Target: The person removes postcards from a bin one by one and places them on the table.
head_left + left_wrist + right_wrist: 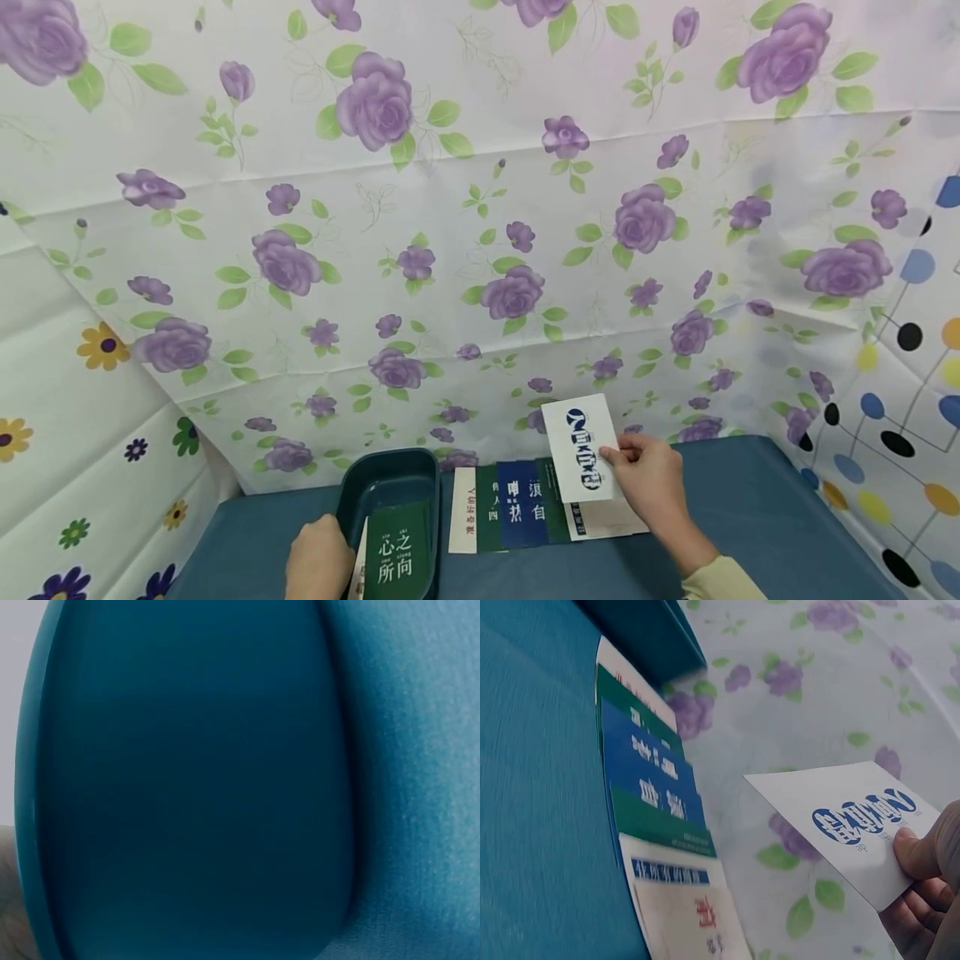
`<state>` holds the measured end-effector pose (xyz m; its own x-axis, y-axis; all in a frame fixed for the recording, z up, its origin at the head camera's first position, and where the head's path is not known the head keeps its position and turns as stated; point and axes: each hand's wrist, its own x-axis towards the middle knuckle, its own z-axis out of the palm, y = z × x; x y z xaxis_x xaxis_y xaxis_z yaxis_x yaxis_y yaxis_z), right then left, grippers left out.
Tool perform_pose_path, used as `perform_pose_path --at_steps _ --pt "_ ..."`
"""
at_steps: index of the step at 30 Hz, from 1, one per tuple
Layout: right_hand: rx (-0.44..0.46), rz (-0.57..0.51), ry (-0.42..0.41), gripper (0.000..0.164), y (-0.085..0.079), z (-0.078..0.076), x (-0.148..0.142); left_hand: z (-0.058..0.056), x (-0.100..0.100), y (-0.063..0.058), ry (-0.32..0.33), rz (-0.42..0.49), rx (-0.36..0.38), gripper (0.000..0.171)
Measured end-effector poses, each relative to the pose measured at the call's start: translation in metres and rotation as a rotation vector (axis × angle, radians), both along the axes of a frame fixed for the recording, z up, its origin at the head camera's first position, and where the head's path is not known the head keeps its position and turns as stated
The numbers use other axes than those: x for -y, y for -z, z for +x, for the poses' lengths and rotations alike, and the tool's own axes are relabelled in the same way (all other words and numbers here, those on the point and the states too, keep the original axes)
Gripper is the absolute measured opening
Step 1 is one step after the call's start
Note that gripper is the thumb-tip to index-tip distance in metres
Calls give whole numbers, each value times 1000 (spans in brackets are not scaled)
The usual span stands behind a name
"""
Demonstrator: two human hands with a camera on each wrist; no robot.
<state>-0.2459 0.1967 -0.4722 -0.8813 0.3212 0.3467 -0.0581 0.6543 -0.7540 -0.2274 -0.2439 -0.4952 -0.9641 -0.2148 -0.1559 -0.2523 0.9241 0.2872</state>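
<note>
My right hand [651, 479] pinches a white card [577, 446] with blue-backed lettering between thumb and fingers, holding it tilted above the right end of a row of overlapping cards. The row has a cream card [463, 510] with red writing, a blue card [522, 504], green ones, and a white card [671, 859] with a dark blue strip. My left hand [321, 557] grips the left rim of a dark teal bin [390, 461]; its fingertips are mostly hidden. Inside the bin lies a green card [399, 546] with white characters, over a paler one.
A blue-green cloth [720, 500] covers the table. Behind it hangs a white sheet [450, 200] with purple roses. Patterned sheets also hang at the left and right sides. The bin's outer wall [202, 787] fills much of the left wrist view.
</note>
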Motion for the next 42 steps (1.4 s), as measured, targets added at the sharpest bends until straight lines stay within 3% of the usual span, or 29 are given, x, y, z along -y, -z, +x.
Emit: perform_pose_path --at_steps 12,17,23,30,42 --pt "74 54 96 28 12 -2 -50 0 -1 -4 2 18 1 10" --pt "173 67 90 28 20 -2 -61 1 -2 -4 -4 9 -17 11" --pt "288 112 60 26 31 -4 -67 1 1 -2 5 21 23 13" --pt "375 99 50 22 44 -9 -66 2 -1 -2 -3 21 19 12" --pt "401 130 41 21 62 -16 -66 2 -3 -1 -14 22 7 9"
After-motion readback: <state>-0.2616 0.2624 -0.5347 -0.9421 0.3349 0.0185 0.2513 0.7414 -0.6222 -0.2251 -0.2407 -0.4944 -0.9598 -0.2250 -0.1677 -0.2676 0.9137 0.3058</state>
